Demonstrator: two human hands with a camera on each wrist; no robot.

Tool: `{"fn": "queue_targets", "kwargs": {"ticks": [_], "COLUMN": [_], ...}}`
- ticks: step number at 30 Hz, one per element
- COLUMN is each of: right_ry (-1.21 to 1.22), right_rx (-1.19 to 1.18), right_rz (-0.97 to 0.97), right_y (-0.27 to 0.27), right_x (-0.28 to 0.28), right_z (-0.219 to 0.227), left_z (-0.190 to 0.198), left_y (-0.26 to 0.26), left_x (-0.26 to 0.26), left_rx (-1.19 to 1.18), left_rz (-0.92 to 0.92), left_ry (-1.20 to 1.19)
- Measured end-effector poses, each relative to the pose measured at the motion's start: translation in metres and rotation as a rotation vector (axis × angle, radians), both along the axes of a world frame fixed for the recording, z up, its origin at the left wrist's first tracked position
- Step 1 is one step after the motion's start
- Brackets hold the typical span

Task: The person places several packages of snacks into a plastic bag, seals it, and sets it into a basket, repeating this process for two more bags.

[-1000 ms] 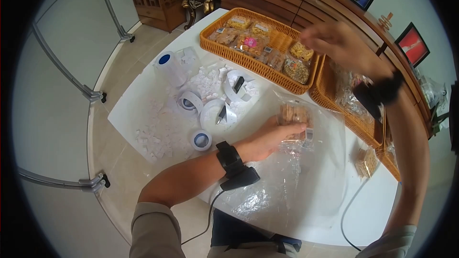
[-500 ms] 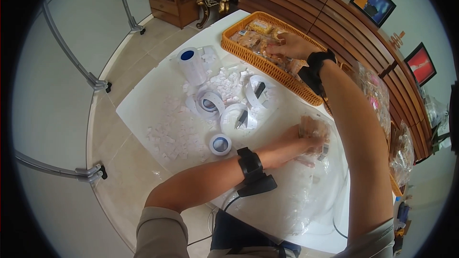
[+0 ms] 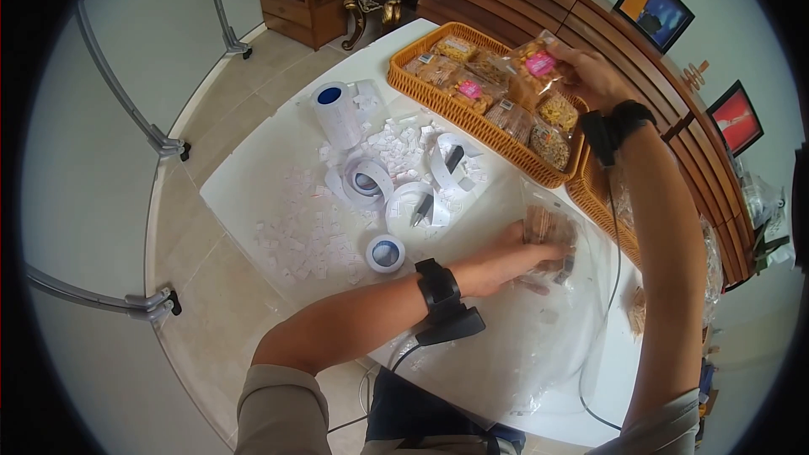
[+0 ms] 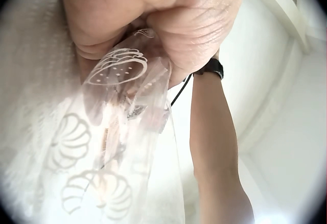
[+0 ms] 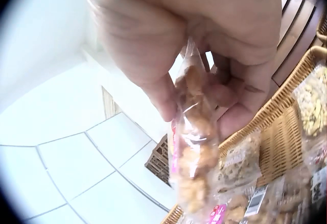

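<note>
**Snack packet lifted by its top edge**

The right hand [image 3: 590, 72] pinches a clear snack packet [image 3: 533, 67] above the far basket [image 3: 404, 88]; it looks light, crinkly and slippery, its contents brittle, so the sealed top is the safest hold; the left hand [image 3: 506, 257] grips a cracker packet [image 3: 548, 232] on the near table [image 3: 253, 177].

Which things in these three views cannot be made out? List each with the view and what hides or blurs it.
- Left hand, head view: its fingertips lie among clear bags; exact grip unclear.
- Snack packet held by the right hand: pink label too small to read.
- Left wrist view: the printed clear bag is blurred; contents unclear.
- Basket: price tags too small.
</note>
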State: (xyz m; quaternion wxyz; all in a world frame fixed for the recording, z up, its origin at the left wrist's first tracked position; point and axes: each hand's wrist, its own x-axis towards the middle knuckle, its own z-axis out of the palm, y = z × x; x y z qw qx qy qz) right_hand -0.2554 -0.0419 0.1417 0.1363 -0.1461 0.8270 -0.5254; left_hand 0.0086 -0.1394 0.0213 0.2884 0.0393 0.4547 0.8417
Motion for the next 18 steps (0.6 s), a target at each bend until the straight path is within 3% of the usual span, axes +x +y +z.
{"fn": "queue_targets", "kwargs": {"ticks": [5, 8, 12, 14, 18], "right_ry": [-0.051, -0.045, -0.041, -0.070, -0.048], "right_rx": [0.207, 0.273, 0.379, 0.452, 0.479], "right_rz": [0.119, 0.150, 0.185, 0.246, 0.231], "right_y": [0.008, 0.006, -0.013, -0.014, -0.022], "right_x": [0.023, 0.002, 0.026, 0.008, 0.031], "right_z": [0.004, -0.030, -0.038, -0.054, -0.038], "left_z": [-0.001, -0.002, -0.003, 0.000, -0.001], "left_y": [0.001, 0.001, 0.000, 0.000, 0.000], "left_x": [-0.001, -0.002, -0.002, -0.002, -0.002], "left_rx": [-0.001, 0.004, 0.003, -0.001, 0.000], "left_rz": [-0.014, -0.015, -0.017, -0.007, 0.013], "left_ry": [-0.006, -0.012, -0.006, -0.014, -0.018]}}
